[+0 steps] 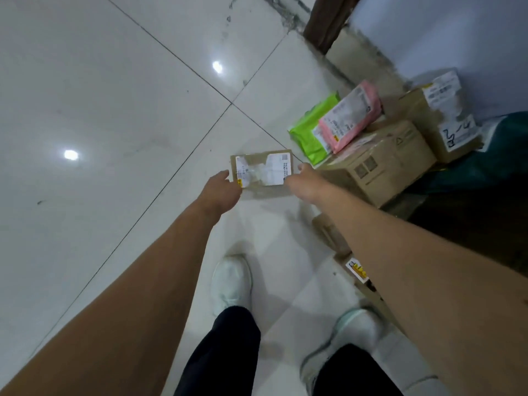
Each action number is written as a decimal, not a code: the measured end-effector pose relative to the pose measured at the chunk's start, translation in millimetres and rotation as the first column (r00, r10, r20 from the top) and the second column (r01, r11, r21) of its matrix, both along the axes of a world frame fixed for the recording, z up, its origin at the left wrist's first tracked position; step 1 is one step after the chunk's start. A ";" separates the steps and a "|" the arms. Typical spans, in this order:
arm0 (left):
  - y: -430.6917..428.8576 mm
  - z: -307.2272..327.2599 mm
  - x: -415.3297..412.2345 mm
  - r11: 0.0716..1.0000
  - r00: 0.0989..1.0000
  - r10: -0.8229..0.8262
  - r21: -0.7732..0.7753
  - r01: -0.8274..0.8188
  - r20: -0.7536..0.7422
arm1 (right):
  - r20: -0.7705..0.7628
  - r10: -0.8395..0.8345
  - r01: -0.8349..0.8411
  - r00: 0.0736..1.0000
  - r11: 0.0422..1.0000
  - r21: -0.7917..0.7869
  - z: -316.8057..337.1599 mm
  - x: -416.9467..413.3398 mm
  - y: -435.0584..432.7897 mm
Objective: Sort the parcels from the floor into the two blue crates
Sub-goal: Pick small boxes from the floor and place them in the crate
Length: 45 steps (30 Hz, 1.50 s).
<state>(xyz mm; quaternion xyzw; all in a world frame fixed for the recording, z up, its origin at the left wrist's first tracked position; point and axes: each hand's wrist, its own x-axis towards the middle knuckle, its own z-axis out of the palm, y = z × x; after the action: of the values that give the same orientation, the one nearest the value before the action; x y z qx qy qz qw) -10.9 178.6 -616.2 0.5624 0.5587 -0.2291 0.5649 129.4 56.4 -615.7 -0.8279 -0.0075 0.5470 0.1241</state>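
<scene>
Head camera, looking down: a person stands on a glossy white tiled floor (114,110) with both bare arms reaching forward. Left of the left grip, dark grout lines cross the tiles and two bright lamp reflections show.

The left grip (221,190) grasps the left short end of a flat cardboard parcel (263,170), thumb along the edge and fingers hidden beneath. The parcel sits level between the two grips. A white shipping label and clear tape cover its top face, with a small yellow sticker at the corner nearest the left grip. A soft shadow falls on the tile just below it. The right grip (303,181) pinches the opposite short end, thumb on top and fingers out of sight.

Beyond and to the right of the right grip, a lime-green mailer bag (310,132) lies on the floor. A pink mailer bag (350,118) leans across it and onto a large cardboard box (380,164) just beside that grip. Farther right, a second cardboard box (440,118) with torn white labels stands against a pale wall (428,38). A dark green shape (485,170) fills the frame's edge; what it is cannot be told.

Under the right forearm, nearer the person than the grip, lies a small cardboard box (331,235). A stickered box (357,271) with a yellow-and-white label lies beside it. Below both grips are a left shoe (231,281) and a right shoe (354,330), both white, under dark trouser legs.
</scene>
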 end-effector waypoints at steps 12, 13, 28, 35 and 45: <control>3.6 -27.1 7.9 0.991 0.991 0.128 -0.027 -0.127 0.048 | -0.007 -0.342 0.339 0.940 0.931 0.138 -39.5 -5.5 2.1; 3.6 -21.9 8.3 0.992 0.990 0.129 -0.022 -0.128 0.051 | -0.011 -0.346 0.344 0.938 0.928 0.146 -33.4 -6.9 -0.3; -13.1 188.7 17.2 0.992 0.986 0.102 0.053 -0.110 0.133 | 0.008 -0.451 0.434 0.893 0.864 0.256 186.9 0.7 -17.6; -38.2 335.5 25.5 0.996 0.982 -0.030 0.091 0.013 0.189 | -0.003 -0.469 0.450 0.883 0.846 0.286 348.8 6.6 -62.3; -96.2 531.8 42.9 0.957 0.918 -0.276 0.168 0.236 0.286 | 0.020 -0.727 0.653 0.687 0.628 0.424 559.2 -22.4 -149.7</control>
<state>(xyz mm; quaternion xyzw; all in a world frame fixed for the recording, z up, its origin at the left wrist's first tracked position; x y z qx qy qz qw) 32.0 82.4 -84.4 0.6949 0.3995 -0.1740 0.5720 107.0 -93.3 -56.5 -0.7732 0.1928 0.3631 0.4828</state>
